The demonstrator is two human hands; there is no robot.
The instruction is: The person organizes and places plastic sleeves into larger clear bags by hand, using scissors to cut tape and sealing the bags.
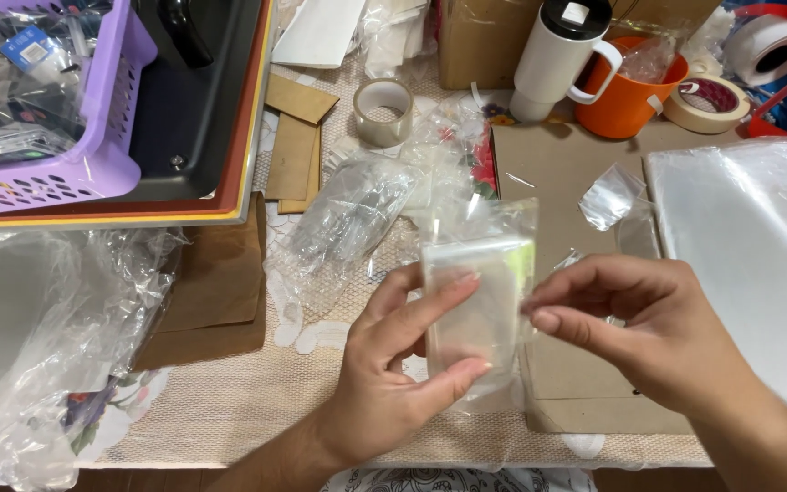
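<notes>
Between both hands (393, 364), seemingly clear pouch (480, 301)

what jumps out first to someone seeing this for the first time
Two bare hands at bottom centre: the left hand grips a small clear plastic packet while the right hand pinches its edge. Next, the purple basket at top left and the orange cup at top right.

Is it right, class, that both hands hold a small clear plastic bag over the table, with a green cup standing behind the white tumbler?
Not quite. The head view shows the left hand and right hand holding the small clear plastic bag, but the cup behind the white tumbler is orange, not green.
</notes>
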